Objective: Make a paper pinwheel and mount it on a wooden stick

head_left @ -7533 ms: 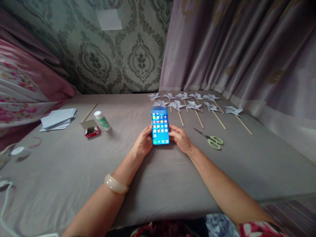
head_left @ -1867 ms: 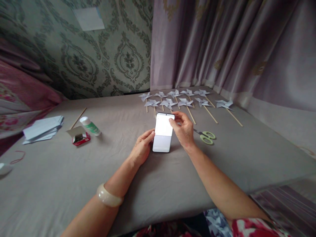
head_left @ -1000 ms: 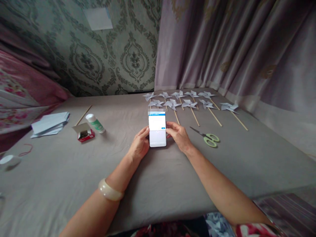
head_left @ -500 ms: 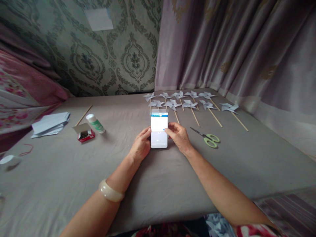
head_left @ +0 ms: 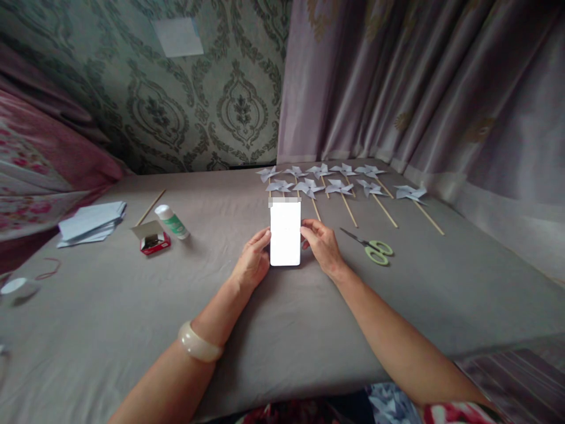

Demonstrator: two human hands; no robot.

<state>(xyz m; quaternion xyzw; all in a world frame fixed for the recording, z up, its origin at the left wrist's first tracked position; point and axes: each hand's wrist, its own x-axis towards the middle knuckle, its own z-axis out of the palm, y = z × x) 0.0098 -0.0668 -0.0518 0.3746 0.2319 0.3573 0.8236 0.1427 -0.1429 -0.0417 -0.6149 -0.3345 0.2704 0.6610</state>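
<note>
A smartphone (head_left: 285, 232) with a plain white glowing screen is held upright above the grey cloth-covered surface (head_left: 273, 330). My left hand (head_left: 252, 264) grips its left edge and my right hand (head_left: 322, 247) grips its right edge, fingers curled round it. A pale bangle (head_left: 198, 344) sits on my left wrist. Beyond the phone lie several white paper pinwheels (head_left: 339, 187) on wooden sticks, in two rows. Green-handled scissors (head_left: 373, 249) lie just right of my right hand.
At the left are a glue stick (head_left: 172, 221), a small open red box (head_left: 152, 238), a wooden stick (head_left: 150, 207) and a stack of white paper (head_left: 92, 220). Patterned wallpaper stands behind, curtains (head_left: 419, 100) at the right, floral bedding (head_left: 30, 176) at the far left.
The phone screen went from a home screen with icons to a white page with a blue bar, then to fully white. My right hand tapped near the top and returned to the phone's side.
</note>
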